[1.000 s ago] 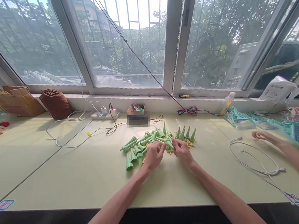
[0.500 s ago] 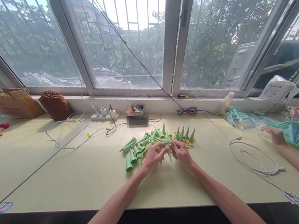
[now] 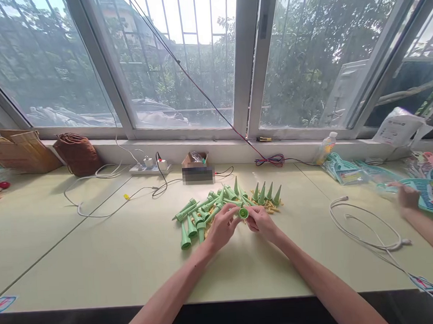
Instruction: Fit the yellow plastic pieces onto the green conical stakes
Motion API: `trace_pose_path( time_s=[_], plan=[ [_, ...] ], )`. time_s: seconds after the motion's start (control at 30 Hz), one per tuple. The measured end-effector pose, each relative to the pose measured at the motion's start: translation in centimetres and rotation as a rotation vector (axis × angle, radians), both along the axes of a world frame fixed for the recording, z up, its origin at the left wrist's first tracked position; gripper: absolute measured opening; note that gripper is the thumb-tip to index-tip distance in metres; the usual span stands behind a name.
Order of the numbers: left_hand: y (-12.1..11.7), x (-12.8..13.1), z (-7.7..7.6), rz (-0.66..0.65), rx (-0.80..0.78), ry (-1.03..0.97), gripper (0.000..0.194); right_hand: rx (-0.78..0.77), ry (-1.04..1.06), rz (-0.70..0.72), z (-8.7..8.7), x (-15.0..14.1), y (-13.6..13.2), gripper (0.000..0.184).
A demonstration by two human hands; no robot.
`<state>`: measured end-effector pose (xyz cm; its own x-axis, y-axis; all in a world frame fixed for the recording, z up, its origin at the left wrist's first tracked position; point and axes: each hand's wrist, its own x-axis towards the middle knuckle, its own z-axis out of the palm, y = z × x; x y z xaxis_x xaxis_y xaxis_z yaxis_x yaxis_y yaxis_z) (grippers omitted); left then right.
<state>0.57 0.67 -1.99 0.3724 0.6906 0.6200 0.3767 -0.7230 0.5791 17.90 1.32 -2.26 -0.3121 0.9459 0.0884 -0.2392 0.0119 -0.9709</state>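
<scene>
left hand and right hand pinch green cone between them, open end facing camera, green cones piled beyond and left.

green cone, round open end toward camera, other green cones heaped, yellow pieces among them

From the middle of the desk, window at twelve, I can see a brown cloth bag at ten o'clock beside a cardboard box, a small open box at eleven, bundled wires at one, a bottle at two and a looped white cable around three.
</scene>
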Motion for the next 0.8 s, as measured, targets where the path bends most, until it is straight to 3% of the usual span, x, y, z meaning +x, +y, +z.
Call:
trace_pose_path(
  time_s=[0.13, 0.3, 0.5, 0.8],
  plan=[
    [-0.1, 0.4, -0.1, 0.064, -0.103, -0.049, 0.021, 0.059, -0.010, -0.070, -0.3, -0.4, 0.1, 0.053],
    [-0.3, 1.0, 0.8, 0.104, -0.441, -0.283, 0.025, 0.194, -0.071, -0.178, -0.3, -0.6, 0.0, 0.051],
    [-0.1, 0.9, 1.4, -0.105, -0.766, -0.396, 0.046, 0.290, -0.208, -0.214, -0.2, -0.4, -0.3, 0.053],
    [-0.3, 0.3, 1.6, -0.175, -0.765, -0.391, 0.040, 0.263, -0.205, -0.148, 0.2, -0.3, -0.5, 0.055]
  ],
)
